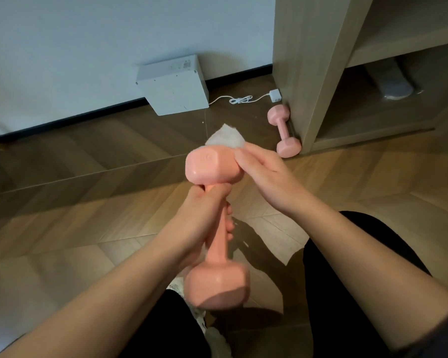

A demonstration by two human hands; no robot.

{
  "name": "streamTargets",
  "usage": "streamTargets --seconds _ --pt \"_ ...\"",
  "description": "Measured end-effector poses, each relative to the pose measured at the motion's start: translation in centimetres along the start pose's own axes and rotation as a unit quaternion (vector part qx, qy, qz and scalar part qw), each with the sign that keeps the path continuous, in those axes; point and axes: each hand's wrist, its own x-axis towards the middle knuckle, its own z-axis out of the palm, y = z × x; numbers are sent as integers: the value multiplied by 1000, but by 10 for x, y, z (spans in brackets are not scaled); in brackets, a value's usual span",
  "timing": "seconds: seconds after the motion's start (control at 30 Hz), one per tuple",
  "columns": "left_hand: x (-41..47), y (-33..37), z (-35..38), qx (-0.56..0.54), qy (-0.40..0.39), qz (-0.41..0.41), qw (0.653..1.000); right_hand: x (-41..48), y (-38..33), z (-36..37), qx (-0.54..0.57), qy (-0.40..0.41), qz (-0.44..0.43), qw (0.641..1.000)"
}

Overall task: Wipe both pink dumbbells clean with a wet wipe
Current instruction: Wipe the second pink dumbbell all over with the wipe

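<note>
- Wiping the first dumbbell [214, 166]: left hand [204, 215] grips its handle; right hand [264, 171] pinches the wet wipe [225, 136] against the upper head.
- Next, probably the remaining faces, then the second dumbbell [285, 130] on the floor beside the shelf unit [300, 60].

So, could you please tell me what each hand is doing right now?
Left hand: closed, gripping the held dumbbell by its handle.
Right hand: closed on the wet wipe, pressing it to that dumbbell's upper head.
</note>
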Motion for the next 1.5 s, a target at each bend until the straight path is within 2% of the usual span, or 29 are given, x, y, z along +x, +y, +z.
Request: streamTargets --seconds 0.1,0.17,0.27,0.4,0.53,0.63,0.77,0.9,1.0,1.13,1.23,1.43,1.5 --pt "-11 3 -5 -61 -80 -53 994 -4 3 -2 -80 35 -54 995" --pt "-13 1 -7 -92 -108 -75 987 -7 5 1 -104 47 -60 992" --pt "-11 -6 -6 -123 -104 -105 981 -12 2 7 -120 22 -74 990" --pt "-10 -8 -7 -128 -80 -101 983 -18 -4 10 -198 -34 -156 967" --pt "-6 -6 -10 -153 -61 -93 982 -18 1 5 -223 -4 -127 966" --pt "-4 -5 -9 -158 -47 -84 983 -20 4 17 -271 -33 -169 947" --pt "-4 -3 -10 -169 -52 -83 981 -19 4 15 -236 -4 -140 962" --pt "-3 -2 -14 -156 -48 -76 984 -21 5 21 -283 -30 -188 940" --pt "-4 -4 -16 -161 -52 -71 983 -19 4 16 -246 9 -132 960" --pt "-3 -6 -15 -130 -28 -61 989 -19 4 21 -274 -12 -171 946" --pt "-4 -5 -16 -146 -41 -60 987 -17 4 19 -220 29 -110 969" --pt "-12 4 -19 -176 -42 -37 983 -12 -12 24 -114 40 -68 990" --pt "-16 4 -20 -191 -36 -29 980 -10 -18 27 -110 35 -66 991"
